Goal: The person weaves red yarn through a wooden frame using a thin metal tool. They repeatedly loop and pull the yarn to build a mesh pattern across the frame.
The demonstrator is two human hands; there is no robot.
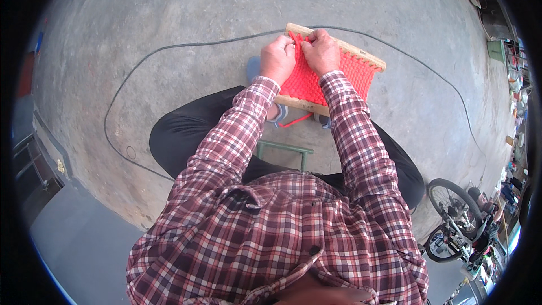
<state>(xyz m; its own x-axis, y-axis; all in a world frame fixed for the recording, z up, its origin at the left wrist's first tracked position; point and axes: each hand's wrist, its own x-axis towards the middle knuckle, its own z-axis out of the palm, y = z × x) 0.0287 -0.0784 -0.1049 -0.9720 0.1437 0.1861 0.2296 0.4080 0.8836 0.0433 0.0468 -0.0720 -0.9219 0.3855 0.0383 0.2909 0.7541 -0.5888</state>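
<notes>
A seat woven of red cord [354, 76] is stretched between two wooden bars, the far bar [364, 56] and the near bar [302, 104]. At its far left corner, my left hand [276, 59] is closed, with its fingertips around a red cord [296, 38]. Just to the right, my right hand [323, 53] is pinched over the weave beside the far bar, its fingers on the cord there. What lies under its fingertips is partly hidden. A loose red cord end [297, 120] hangs below the near bar.
A dark cable [186, 46] curves across the grey concrete floor [197, 0] around me. Between my knees is a green metal bar [285, 147]. At the lower right stands a bicycle [454, 209], with assorted clutter along the right wall.
</notes>
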